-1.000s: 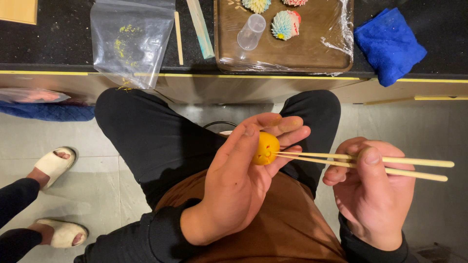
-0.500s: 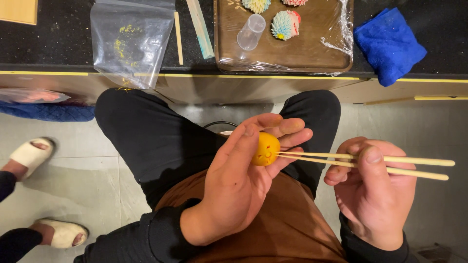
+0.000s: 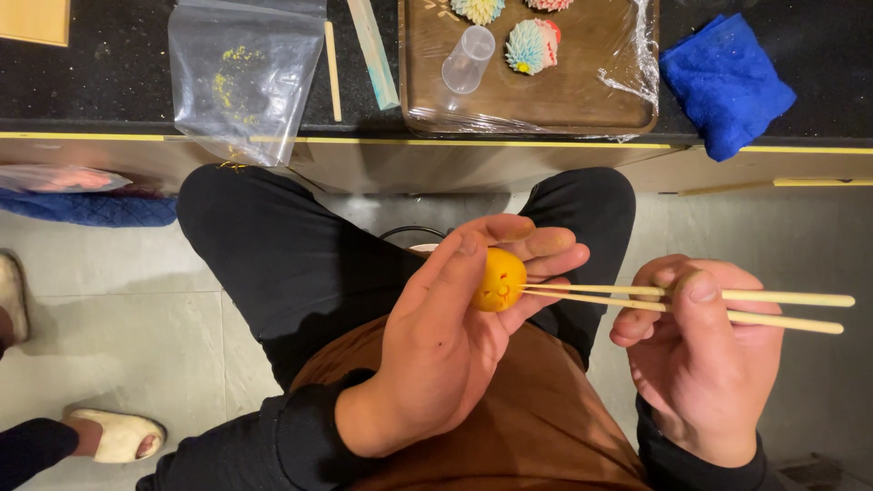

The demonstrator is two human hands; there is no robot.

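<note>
2 hands are in view, the left hand [image 3: 436, 355] and right hand [image 3: 705, 364], with 1 orange ball [image 3: 498, 280], 2 chopsticks [image 3: 691, 302], 1 wooden tray [image 3: 600, 91], 1 plastic cup [image 3: 467, 59], 1 blue cloth [image 3: 727, 82], 1 plastic bag [image 3: 241, 77] and 2 slippers [image 3: 118, 435].

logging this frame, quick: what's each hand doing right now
Left hand: closed around a small orange ball.
Right hand: closed on a pair of chopsticks, tips at the ball.

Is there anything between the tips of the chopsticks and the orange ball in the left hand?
Nothing visible. The chopsticks, held in the right hand, already touch the orange ball, which the left hand holds between thumb and fingers. The side facing the chopsticks is uncovered.
</note>
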